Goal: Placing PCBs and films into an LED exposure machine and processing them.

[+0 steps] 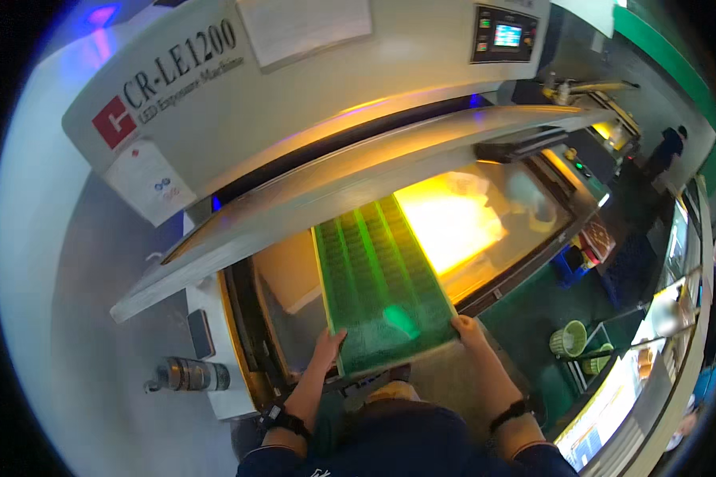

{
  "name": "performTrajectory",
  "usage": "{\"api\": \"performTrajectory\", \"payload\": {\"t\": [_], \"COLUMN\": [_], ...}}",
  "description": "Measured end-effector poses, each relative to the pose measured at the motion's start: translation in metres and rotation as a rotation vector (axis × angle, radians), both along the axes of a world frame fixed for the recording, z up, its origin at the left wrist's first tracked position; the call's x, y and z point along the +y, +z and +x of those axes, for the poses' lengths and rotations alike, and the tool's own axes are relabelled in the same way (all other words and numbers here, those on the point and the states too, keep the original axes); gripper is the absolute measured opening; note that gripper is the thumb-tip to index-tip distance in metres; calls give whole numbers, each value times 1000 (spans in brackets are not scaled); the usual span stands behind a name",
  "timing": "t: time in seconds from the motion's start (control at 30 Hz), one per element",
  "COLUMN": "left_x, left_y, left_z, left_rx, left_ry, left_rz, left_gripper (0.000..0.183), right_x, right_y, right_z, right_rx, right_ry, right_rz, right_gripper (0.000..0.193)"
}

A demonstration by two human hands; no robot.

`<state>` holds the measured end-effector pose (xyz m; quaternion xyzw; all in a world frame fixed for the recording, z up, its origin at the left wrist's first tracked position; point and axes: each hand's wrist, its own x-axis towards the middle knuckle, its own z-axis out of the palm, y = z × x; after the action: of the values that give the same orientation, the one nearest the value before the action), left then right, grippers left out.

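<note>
1. Head view: green circuit panel (pixel 378 286) held flat at its near edge by both hands, far end reaching in under the raised lid (pixel 358 171) of a large exposure machine (pixel 239 87), over the glass bed (pixel 485 215).
2. Left hand (pixel 328 347) pinching the panel's near left corner, thumb on top, fingers hidden below.
3. Right hand (pixel 469 330) gripping the near right corner, fingers curled around the edge.
4. Bed glowing bright yellow just right of the panel; panel surface showing lengthwise green strips.
5. Dark wristband on each forearm, left (pixel 282 417) and right (pixel 507 413).
6. Metal flask (pixel 189 374) lying on the grey ledge, well left of the left hand.
7. Small control screen (pixel 507 35) on the machine housing, upper right.
8. Green basket (pixel 569 339) on the floor, right of the right hand.
</note>
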<state>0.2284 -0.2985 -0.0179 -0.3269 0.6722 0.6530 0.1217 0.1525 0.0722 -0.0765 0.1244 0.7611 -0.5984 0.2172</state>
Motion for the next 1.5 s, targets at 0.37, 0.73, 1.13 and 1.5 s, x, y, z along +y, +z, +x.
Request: {"api": "performTrajectory", "payload": {"t": [0.37, 0.73, 1.13, 1.5], "left_x": [41, 53, 193, 85], "left_y": [-88, -60, -35, -127], "left_z": [-13, -24, -46, -102], "left_rx": [108, -13, 508, 348], "left_ry": [-715, -752, -1469, -642], "left_rz": [-1206, -1191, -2, -1247], "left_gripper": [65, 68, 35, 66], "right_x": [-53, 9, 74, 68], "right_y": [177, 374, 31, -7], "right_z": [-88, -142, -24, -33], "right_rx": [1052, 1379, 342, -2], "right_ry": [2, 277, 848, 1172], "right_rz": [401, 984, 1248, 1260], "right_gripper": [79, 40, 37, 25]}}
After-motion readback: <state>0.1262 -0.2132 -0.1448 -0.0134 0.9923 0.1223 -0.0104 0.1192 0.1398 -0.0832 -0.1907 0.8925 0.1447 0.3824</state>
